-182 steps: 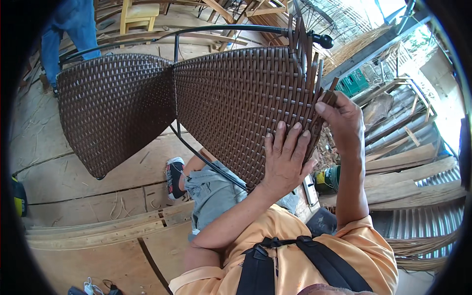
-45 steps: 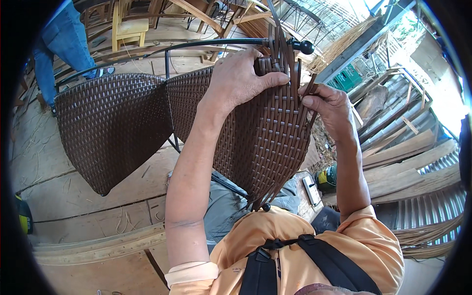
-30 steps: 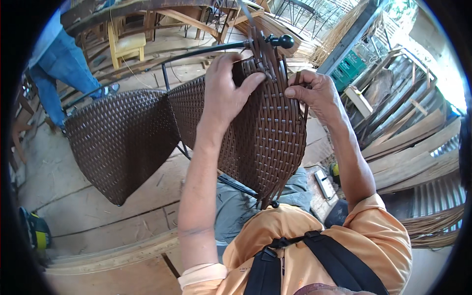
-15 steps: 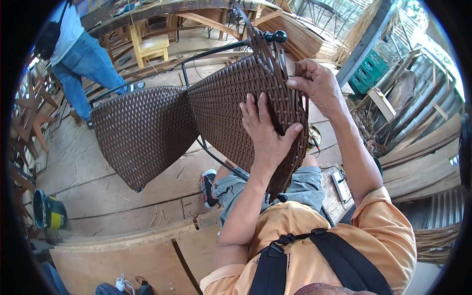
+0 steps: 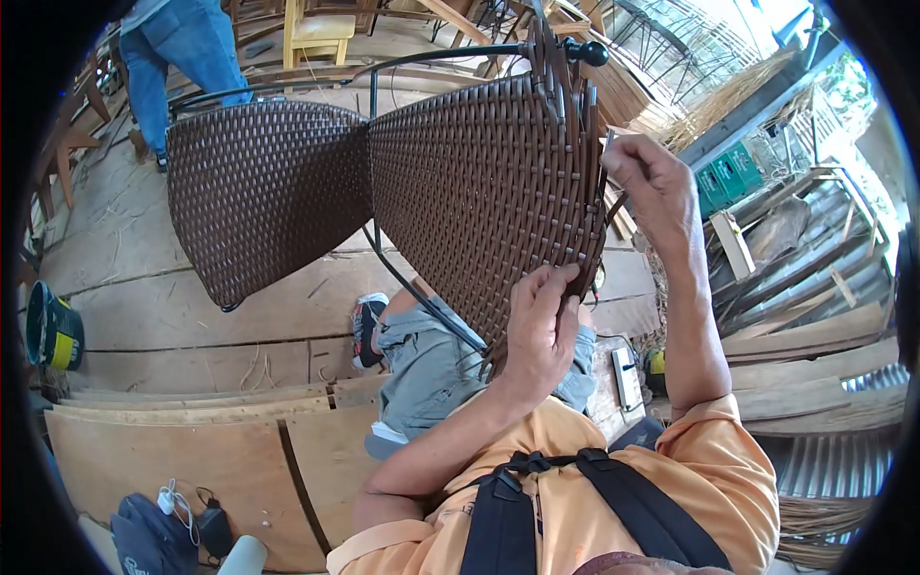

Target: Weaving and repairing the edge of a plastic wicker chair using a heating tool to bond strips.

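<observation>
1. Bright daylight enters from 1 to 2 o'clock, bleaching the outdoor backdrop there nearly white.
2. The brown woven panel carries small glints; its 10 o'clock side darkens toward the fold.
3. Corrugated metal at 4 o'clock shines in streaks.
4. Fisheye bowing grows toward the black rim; the weave reads fairly sharp.

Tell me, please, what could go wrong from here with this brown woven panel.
The brown strip at the right hand might slip and slacken the weave. The loose strip ends standing by the black ball knob could tangle or snag. And the brown woven panel might shift if the left hand, at its edge, loses contact.
</observation>
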{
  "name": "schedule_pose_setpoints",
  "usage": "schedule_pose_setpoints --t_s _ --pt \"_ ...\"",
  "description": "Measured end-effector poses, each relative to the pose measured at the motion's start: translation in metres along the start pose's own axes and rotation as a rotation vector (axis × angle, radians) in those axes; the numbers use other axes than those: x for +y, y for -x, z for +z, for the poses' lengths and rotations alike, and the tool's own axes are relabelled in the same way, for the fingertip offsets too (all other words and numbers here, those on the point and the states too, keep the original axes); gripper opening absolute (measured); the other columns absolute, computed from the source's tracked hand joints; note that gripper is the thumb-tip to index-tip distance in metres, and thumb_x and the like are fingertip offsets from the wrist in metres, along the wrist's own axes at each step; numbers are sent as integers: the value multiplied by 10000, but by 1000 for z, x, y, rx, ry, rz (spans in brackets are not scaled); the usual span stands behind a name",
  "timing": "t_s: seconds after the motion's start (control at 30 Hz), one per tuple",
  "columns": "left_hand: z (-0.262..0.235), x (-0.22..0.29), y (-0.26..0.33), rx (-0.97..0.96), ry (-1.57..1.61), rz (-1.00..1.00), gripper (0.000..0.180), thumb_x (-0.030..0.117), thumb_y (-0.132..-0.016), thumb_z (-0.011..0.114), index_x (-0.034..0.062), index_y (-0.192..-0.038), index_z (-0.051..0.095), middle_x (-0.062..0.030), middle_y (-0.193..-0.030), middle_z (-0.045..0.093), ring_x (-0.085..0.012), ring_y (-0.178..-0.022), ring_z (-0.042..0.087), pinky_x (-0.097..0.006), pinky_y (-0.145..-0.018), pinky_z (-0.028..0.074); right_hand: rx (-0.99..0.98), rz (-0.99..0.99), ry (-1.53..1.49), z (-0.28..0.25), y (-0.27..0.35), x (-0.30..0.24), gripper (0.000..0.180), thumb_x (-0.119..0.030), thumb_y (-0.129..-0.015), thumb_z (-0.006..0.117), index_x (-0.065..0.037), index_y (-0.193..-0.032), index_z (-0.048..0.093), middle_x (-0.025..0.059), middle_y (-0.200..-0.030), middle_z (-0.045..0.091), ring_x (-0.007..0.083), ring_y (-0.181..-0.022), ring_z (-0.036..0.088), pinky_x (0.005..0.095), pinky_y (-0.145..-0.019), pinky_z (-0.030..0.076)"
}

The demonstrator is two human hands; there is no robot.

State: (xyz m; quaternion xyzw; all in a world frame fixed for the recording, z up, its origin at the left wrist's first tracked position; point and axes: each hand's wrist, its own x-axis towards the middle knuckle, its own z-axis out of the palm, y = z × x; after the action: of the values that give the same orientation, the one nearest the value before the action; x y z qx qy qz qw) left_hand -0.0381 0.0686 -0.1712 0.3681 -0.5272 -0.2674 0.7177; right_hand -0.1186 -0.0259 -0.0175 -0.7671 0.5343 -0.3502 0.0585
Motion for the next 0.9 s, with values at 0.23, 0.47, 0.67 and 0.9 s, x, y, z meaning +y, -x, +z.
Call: schedule_pose_setpoints --t_s 0.23,0.47,0.67,0.9 --pt "9 7 -28 -36 217 -79 396 -14 -861 509 -54 -1250 447 -209 -1118 464 -323 -1001 499 -347 -877 422 -260 -26 -58 -6 -8 4 244 -216 -805 698 9 -795 601 5 -605 507 65 -587 428 253 -539 380" --pt "7 12 -29 -79 353 -172 411 -10 -867 494 -58 -1270 428 -199 -1140 451 -288 -1009 499 -329 -887 417 -249 37 36 -4 -6 1 209 -188 -798 682 6 -792 603 30 -625 550 69 -593 461 270 -542 403" --pt "0 16 -33 -142 346 -191 420 -20 -865 491 -61 -1277 416 -193 -1156 442 -275 -1022 496 -321 -888 420 -324 42 115 -6 -2 -9 219 -181 -799 679 19 -753 602 28 -602 534 71 -572 453 268 -514 385" --pt "-12 22 -41 -188 549 -368 393 16 -900 499 -68 -1280 443 -138 -1244 467 -187 -1126 485 -270 -974 374 -264 -44 -201 -4 -1 7 134 -94 -826 650 29 -778 634 11 -646 549 49 -617 474 245 -557 397"
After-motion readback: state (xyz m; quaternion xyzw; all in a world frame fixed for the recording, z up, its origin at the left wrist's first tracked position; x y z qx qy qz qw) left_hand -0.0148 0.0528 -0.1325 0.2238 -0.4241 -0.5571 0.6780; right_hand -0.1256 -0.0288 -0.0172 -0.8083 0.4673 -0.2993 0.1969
